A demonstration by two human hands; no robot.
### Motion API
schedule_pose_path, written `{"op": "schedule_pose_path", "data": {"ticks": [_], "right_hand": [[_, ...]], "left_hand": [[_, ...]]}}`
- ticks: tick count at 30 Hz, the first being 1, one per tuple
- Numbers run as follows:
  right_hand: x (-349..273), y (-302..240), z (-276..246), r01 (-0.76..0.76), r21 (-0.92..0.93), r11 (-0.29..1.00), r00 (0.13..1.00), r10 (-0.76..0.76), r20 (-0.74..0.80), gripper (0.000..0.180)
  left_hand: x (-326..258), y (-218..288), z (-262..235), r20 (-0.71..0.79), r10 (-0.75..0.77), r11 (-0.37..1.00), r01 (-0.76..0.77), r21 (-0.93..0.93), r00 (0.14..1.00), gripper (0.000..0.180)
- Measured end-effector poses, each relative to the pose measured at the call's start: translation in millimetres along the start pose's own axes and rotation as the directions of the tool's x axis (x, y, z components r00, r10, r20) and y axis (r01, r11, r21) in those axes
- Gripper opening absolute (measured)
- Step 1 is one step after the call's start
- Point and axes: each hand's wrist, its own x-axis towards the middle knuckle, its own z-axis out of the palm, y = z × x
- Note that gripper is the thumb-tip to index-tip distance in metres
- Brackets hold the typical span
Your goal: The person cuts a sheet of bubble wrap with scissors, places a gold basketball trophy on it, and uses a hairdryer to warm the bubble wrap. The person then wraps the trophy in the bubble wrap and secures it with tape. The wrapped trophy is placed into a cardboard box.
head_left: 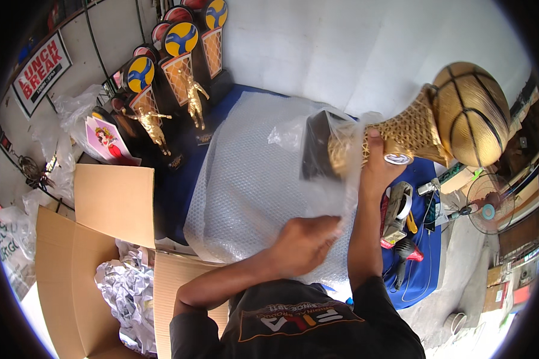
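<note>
A gold basketball trophy (pixel 414 125) lies tilted on its side above the table, its ball to the right and its dark base (pixel 318 143) to the left. My right hand (pixel 380 163) is closed around its net-patterned stem. Clear plastic (pixel 354 170) covers the base and lower stem and hangs down toward my left hand. My left hand (pixel 305 244) is closed at the plastic's lower edge, fingers pinched and slightly blurred. Beneath both hands a large sheet of bubble wrap (pixel 245 173) spreads over the blue-covered table (pixel 182 206).
Several trophies with volleyball discs (pixel 181 39) and gold figures (pixel 196 103) stand at the back left. An open cardboard box (pixel 66 281) with crumpled paper (pixel 126 293) sits at the lower left. Tape (pixel 404 208) and tools lie on the right; a fan (pixel 490 204) stands beyond.
</note>
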Motion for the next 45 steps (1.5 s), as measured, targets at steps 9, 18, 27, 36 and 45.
{"op": "schedule_pose_path", "data": {"ticks": [9,18,27,36,45], "right_hand": [[-33.7,-17.4,26.4,-0.002,-0.050,0.999,0.970,0.014,0.244,0.065],[-52.7,-28.1,18.1,-0.210,-0.045,0.977,0.618,0.168,0.768,0.095],[32.2,-69.4,-27.5,0.479,-0.674,0.562,0.560,0.396,0.728,0.017],[50.2,-75.7,32.8,0.316,-0.146,0.938,0.578,-0.068,0.814,0.062],[30.2,-91.5,83.6,0.077,-0.132,0.988,0.540,0.071,0.839,0.037]], "left_hand": [[9.7,-57.6,-67.6,0.014,-0.065,0.997,0.064,0.051,0.998,0.066],[35.9,-111.0,-50.1,-0.005,-0.260,0.899,0.240,-0.367,0.966,0.083],[18.9,-120.0,-76.3,0.126,-0.272,0.952,0.286,-0.110,0.954,0.086],[22.6,-119.0,-40.6,0.134,-0.221,0.973,0.227,-0.029,0.966,0.092],[77.4,-44.0,-106.8,0.097,-0.108,0.994,0.110,-0.022,0.989,0.099]]}}
